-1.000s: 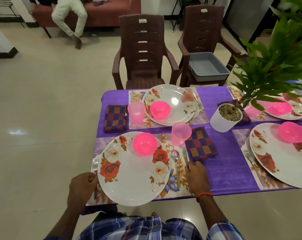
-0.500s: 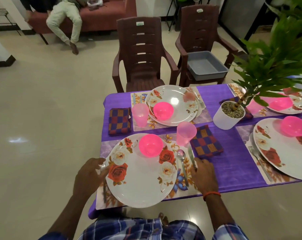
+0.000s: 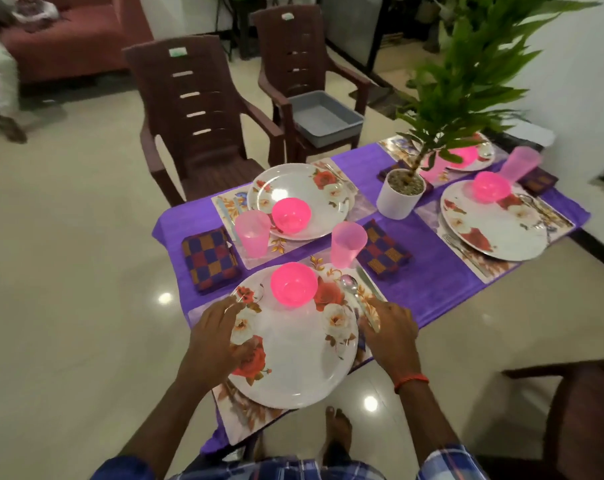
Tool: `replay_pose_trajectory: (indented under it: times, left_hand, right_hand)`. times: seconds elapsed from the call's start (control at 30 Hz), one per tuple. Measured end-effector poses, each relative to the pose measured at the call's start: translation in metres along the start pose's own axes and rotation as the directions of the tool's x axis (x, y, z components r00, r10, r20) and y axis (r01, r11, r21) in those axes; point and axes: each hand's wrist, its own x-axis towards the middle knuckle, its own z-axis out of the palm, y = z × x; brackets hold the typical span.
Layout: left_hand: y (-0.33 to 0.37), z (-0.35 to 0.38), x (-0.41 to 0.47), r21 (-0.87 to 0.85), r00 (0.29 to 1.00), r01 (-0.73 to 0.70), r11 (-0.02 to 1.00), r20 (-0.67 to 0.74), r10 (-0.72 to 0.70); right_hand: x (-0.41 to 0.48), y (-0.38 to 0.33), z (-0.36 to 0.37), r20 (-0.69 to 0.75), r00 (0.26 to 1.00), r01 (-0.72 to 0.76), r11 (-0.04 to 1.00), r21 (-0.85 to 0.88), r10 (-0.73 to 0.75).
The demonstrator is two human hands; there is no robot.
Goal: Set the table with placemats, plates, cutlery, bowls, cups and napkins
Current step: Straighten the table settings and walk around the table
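A floral plate [image 3: 293, 358] lies on a floral placemat [image 3: 238, 417] at the table's near end, with a pink bowl [image 3: 293, 285] on its far part. My left hand [image 3: 214, 341] rests palm down on the plate's left rim, fingers spread, thumb on the plate. It hides whatever lies left of the plate. My right hand [image 3: 390, 327] is at the plate's right side, with its fingers pinching the handle of the spoon [image 3: 349, 284]. A knife [image 3: 368, 282] lies beside the spoon. A pink cup [image 3: 348, 244] and a checked napkin [image 3: 383, 251] sit just beyond.
On the purple tablecloth [image 3: 432, 278] are a second setting [image 3: 300, 199] with a bowl, a cup [image 3: 252, 233] and a napkin [image 3: 210, 259], further settings at right [image 3: 494, 226], and a potted plant [image 3: 400, 199]. Brown chairs [image 3: 196, 109] stand behind; one holds a grey tub [image 3: 324, 119]. Another chair [image 3: 587, 410] is at lower right.
My view has swung so the table runs off to the right. My left hand slid from beside the plate onto its rim. My right hand moved from the knife's side to the spoon handle.
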Motion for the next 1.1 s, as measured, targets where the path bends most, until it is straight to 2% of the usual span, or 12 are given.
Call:
replay_pose_trajectory:
  times: [0.17,0.3,0.6,0.83,0.97,1.1]
  left_hand:
    - [0.002,-0.001,0.002,-0.041,0.984,-0.180,0.983,0.000,0.180]
    - [0.015,-0.006,-0.003,-0.125,0.974,-0.209,0.970,0.062,0.218]
    - [0.045,-0.007,-0.028,-0.089,0.912,-0.388,0.917,0.108,0.396]
    - [0.053,-0.004,-0.102,-0.028,0.879,-0.465,0.885,0.103,0.465]
    - [0.043,-0.003,-0.164,-0.021,0.843,-0.514,0.857,0.173,0.510]
    - [0.034,-0.010,-0.201,-0.026,0.792,-0.575,0.818,0.234,0.564]
  right_hand:
    - [-0.061,-0.013,0.000,-0.075,0.989,-0.123,0.990,0.073,0.129]
    - [-0.107,-0.022,-0.003,-0.035,0.972,-0.229,0.972,0.057,0.231]
    - [-0.185,-0.025,-0.021,-0.111,0.949,-0.291,0.954,0.067,0.297]
    - [-0.274,-0.026,-0.022,-0.103,0.933,-0.331,0.935,0.125,0.344]
    - [-0.336,-0.036,-0.014,-0.100,0.912,-0.360,0.893,0.270,0.398]
    - [-0.392,-0.050,-0.004,-0.093,0.907,-0.368,0.882,0.294,0.410]
